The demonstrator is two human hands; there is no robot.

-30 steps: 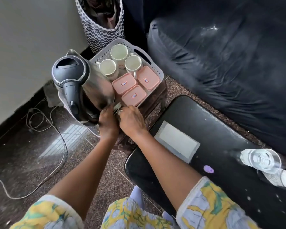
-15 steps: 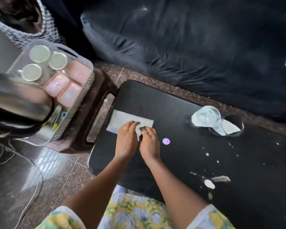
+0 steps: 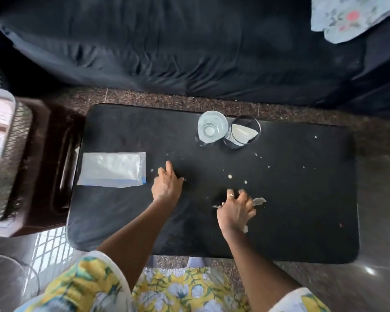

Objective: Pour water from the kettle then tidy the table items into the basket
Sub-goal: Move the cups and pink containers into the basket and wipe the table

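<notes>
On the black table (image 3: pixel 290 221) my left hand (image 3: pixel 167 184) lies flat with fingers stretched out, just right of a clear plastic bag (image 3: pixel 113 168). My right hand (image 3: pixel 235 210) is spread over the table with fingers loosely bent, its tips beside a whitish scrap (image 3: pixel 259 200); it holds nothing. A clear glass of water (image 3: pixel 212 128) stands at the table's far edge, touching a dark cup (image 3: pixel 243 132) with white material inside. The basket (image 3: pixel 8 158) shows only at the left edge, blurred, with pink boxes in it. The kettle is out of view.
Small pale crumbs (image 3: pixel 230 176) are scattered over the table's middle and right. A brown stool (image 3: pixel 52 167) under the basket stands against the table's left end. A dark sofa (image 3: pixel 189 46) runs along the far side, with a floral cushion (image 3: pixel 351 14) at the top right.
The view has swung right from the basket to the table. Both hands left the basket, came together by the plastic bag, then parted, the right one moving right to the scraps.
</notes>
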